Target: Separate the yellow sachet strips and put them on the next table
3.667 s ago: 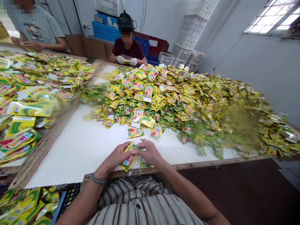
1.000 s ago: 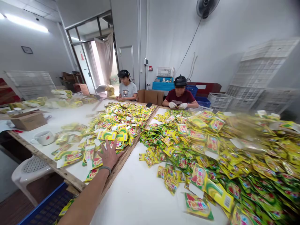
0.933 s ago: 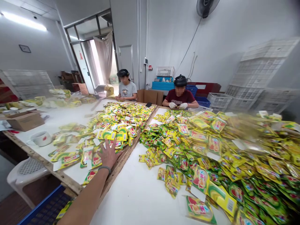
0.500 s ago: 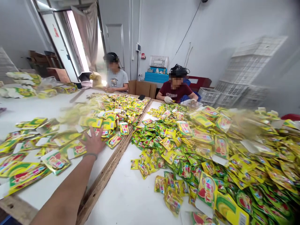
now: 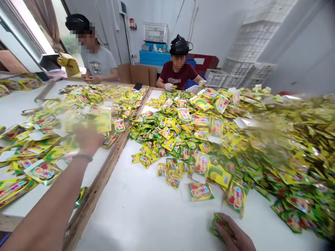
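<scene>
My left hand (image 5: pixel 90 139) reaches over the left table, smeared by motion. It is at a yellow packet (image 5: pixel 102 118) among flat yellow-green packets, and I cannot make out whether its fingers grip anything. Near the lower right, my right hand (image 5: pixel 237 235) is closed around a small green candy sachet (image 5: pixel 218 226), partly hidden by the fingers. Just beyond that hand lies a larger packet (image 5: pixel 235 197) with red melon pictures. Another packet (image 5: pixel 200 191) with a clear flap rests on the white table to its left.
A big heap of small yellow and green sachets (image 5: pixel 261 153) covers the right table. A raised wooden edge (image 5: pixel 104 177) divides the two tables. Two people in headgear (image 5: pixel 180 45) sit across, one in gloves. Stacked white crates (image 5: pixel 235 52) stand behind.
The view has turned and tilted down. My right hand has come into view at the lower right with a green sachet in it. My left hand's spread fingers have become a blur.
</scene>
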Demonstrator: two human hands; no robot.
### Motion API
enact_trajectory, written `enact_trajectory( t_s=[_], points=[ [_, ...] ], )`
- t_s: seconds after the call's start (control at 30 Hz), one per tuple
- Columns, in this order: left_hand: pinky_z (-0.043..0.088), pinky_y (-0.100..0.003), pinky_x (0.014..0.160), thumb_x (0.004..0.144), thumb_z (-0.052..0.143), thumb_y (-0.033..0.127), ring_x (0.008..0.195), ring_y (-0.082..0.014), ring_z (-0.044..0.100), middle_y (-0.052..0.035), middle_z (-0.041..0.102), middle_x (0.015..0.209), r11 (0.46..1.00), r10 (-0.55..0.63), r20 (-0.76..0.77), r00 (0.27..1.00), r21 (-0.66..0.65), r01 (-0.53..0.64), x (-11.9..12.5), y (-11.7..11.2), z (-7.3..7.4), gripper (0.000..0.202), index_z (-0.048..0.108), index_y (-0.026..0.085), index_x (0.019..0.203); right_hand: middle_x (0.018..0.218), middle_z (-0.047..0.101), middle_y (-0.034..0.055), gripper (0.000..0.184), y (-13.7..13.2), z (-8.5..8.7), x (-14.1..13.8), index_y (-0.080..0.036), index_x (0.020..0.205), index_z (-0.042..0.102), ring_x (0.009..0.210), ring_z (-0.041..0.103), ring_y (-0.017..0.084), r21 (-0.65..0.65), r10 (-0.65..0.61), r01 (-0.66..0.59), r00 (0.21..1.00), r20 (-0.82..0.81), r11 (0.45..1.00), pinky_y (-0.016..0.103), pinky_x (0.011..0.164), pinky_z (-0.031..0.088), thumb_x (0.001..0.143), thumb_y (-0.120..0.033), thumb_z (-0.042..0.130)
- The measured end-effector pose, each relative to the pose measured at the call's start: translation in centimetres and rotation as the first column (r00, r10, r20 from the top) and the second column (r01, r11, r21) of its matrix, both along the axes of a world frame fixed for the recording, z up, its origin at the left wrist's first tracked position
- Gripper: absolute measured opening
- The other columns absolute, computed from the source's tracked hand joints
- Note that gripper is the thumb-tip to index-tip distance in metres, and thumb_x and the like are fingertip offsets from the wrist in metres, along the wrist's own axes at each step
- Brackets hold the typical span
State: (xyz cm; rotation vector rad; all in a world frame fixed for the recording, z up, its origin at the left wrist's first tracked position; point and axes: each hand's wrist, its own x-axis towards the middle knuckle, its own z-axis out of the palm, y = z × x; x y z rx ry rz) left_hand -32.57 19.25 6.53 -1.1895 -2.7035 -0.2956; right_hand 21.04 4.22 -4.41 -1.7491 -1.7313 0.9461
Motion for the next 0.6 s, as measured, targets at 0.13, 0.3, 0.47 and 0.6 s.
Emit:
enact_trajectory(
  t_s=[0.13, 0.3, 0.47, 0.6],
  points=[
    [0.045, -0.032, 0.076, 0.085, 0.048, 0.037, 0.089, -0.025, 0.062, -0.0084, 0.067, 0.091, 0.932, -0.355, 0.126, 0.926, -0.035, 0.362, 10.2, -1.9, 0.6, 0.029, 0.066, 0.015, 0.09, 0.094, 0.071, 0.0075, 0.036, -0.3, 0.6, -1.0, -0.021, 0.106, 0.06, 0.074, 0.068, 0.019, 0.068, -0.01, 0.016, 0.996, -0.085, 0.998, 0.024, 0.063, 0.057, 0.082, -0.047, 0.054],
    [0.044, -0.03, 0.07, 0.084, 0.05, 0.042, 0.079, -0.0227, 0.062, -0.0061, 0.067, 0.079, 0.774, -0.591, 0.284, 0.755, -0.064, 0.63, 21.6, -4.3, -2.4, 0.028, 0.066, 0.02, 0.078, 0.081, 0.068, 0.0043, 0.027, -0.2, 1.3, -1.7, -0.02, 0.098, 0.058, 0.062, 0.062, 0.017, 0.046, 0.028, -0.024, 0.994, -0.108, 0.999, 0.029, 0.062, 0.054, 0.081, -0.041, 0.054],
    [0.043, -0.039, 0.086, 0.075, 0.066, 0.04, 0.106, -0.0334, 0.053, -0.0161, 0.058, 0.108, 0.742, -0.625, 0.178, 0.76, -0.167, 0.65, 26.3, -5.4, -5.5, 0.037, 0.063, 0.017, 0.104, 0.076, 0.066, 0.001, 0.029, 0.2, 1.2, -1.7, -0.02, 0.098, 0.059, 0.059, 0.058, 0.015, 0.032, -0.05, 0.056, 0.982, -0.183, 0.998, 0.029, 0.063, 0.05, 0.076, -0.038, 0.059],
    [0.043, -0.037, 0.08, 0.078, 0.063, 0.033, 0.1, -0.0314, 0.057, -0.0125, 0.063, 0.098, 0.717, -0.644, 0.225, 0.732, -0.156, 0.679, 27.3, -6.8, -6.1, 0.023, 0.059, 0.018, 0.095, 0.078, 0.066, 0.0005, 0.025, 0.3, 1.0, -1.4, -0.019, 0.096, 0.062, 0.065, 0.058, 0.015, 0.043, -0.049, 0.062, 0.965, -0.256, 0.997, 0.028, 0.065, 0.048, 0.077, -0.036, 0.059]
  ],
)
